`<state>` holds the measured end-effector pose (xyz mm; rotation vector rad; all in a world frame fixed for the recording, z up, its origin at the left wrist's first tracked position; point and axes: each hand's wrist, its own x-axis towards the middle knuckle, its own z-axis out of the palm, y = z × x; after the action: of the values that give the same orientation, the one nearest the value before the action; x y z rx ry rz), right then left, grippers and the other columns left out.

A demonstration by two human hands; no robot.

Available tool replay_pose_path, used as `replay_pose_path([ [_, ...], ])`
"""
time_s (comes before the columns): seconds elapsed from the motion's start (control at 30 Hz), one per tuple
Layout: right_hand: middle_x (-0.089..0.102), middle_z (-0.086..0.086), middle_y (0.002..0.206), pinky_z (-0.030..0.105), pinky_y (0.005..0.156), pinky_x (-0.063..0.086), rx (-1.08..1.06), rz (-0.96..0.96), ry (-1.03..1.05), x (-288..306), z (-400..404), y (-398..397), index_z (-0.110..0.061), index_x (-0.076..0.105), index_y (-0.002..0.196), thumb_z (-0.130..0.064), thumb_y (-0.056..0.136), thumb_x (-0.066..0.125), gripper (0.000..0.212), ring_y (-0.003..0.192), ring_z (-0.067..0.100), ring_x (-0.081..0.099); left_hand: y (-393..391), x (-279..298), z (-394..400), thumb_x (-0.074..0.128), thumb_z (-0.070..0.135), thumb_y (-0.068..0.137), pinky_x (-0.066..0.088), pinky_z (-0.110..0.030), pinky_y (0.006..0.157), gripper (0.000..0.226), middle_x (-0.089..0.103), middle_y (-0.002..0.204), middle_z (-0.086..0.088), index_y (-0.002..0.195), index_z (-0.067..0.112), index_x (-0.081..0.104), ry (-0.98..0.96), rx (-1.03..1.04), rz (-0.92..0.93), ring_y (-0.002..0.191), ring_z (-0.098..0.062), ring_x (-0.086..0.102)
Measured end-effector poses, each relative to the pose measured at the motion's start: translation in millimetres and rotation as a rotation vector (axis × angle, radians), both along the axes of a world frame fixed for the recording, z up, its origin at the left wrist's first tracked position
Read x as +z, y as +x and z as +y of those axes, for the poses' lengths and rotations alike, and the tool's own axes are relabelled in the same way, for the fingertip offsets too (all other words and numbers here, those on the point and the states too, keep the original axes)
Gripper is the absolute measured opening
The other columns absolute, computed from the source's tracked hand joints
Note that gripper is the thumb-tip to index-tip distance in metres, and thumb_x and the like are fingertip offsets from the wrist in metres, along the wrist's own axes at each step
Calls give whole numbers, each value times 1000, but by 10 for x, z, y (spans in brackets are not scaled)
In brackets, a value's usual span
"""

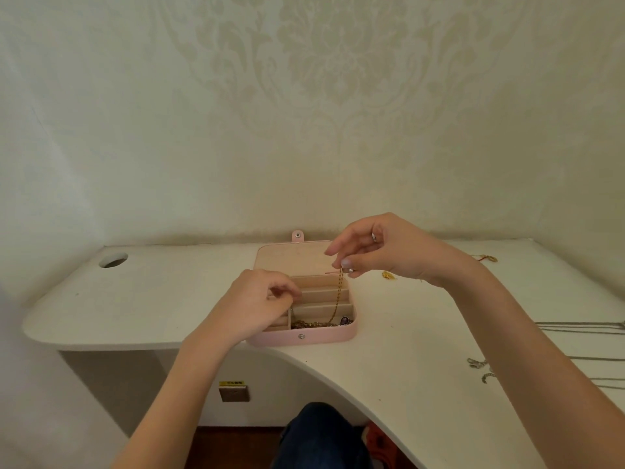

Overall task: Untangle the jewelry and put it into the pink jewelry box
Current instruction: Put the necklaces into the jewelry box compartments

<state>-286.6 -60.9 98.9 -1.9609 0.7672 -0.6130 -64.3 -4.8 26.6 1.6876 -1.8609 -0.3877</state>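
Note:
The pink jewelry box [324, 337] lies open at the desk's front edge, lid tipped back against the wall. My right hand [378, 252] hovers above the box's right side and pinches the top of a gold chain [338, 297]. The chain hangs down into the front compartment, where more gold chain [309, 323] is piled beside a small dark pendant [344, 320]. My left hand [262, 301] rests over the box's left side with fingers curled; whether it grips anything is hidden.
A small gold piece [389, 275] lies on the white desk [169, 299] right of the box. Silver chains [575, 324] and clasps [477, 363] lie at the right edge, another gold item [488, 258] near the wall. A cable hole [113, 259] sits far left.

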Motion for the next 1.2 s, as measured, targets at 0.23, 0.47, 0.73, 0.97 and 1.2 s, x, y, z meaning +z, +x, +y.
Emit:
replay_pose_path([
  [0.23, 71, 15, 88, 21, 73, 55, 4, 0, -2, 3, 2, -1, -4, 70, 100, 5, 83, 66, 20, 78, 13, 66, -48, -11, -22, 72, 13, 76, 40, -17, 67, 18, 57, 67, 21, 78, 31, 72, -60, -35, -99, 71, 0, 55],
  [0.47, 72, 9, 84, 22, 73, 56, 14, -22, -4, -1, -1, 22, -5, 70, 99, 6, 82, 65, 20, 75, 10, 66, -25, 48, 63, 65, 19, 86, 45, -18, 82, 19, 73, 83, 18, 93, 36, 70, 17, -68, 194, 88, 7, 64],
  [0.73, 71, 10, 86, 19, 70, 53, 30, -92, -28, -64, 68, 157, -5, 70, 93, 8, 82, 65, 17, 75, 9, 65, -255, 93, 99, 67, 30, 84, 48, -28, 90, 29, 74, 92, 7, 113, 28, 61, 90, -216, 476, 95, -10, 66],
  [0.97, 64, 1, 77, 21, 62, 48, -89, 103, -98, -237, 9, 94, -9, 71, 92, 4, 77, 71, 20, 68, 17, 63, -102, 51, 166, 75, 17, 76, 36, -1, 72, 9, 72, 75, 8, 79, 24, 71, -75, -32, 280, 76, 3, 63],
  [1.2, 64, -5, 66, 22, 65, 47, -142, 275, -154, -551, 56, 82, -16, 71, 81, 0, 73, 74, 18, 63, 7, 58, -143, -87, 59, 76, 15, 74, 41, -11, 69, 11, 62, 66, 19, 74, 26, 74, -77, -57, -28, 70, 2, 59],
])
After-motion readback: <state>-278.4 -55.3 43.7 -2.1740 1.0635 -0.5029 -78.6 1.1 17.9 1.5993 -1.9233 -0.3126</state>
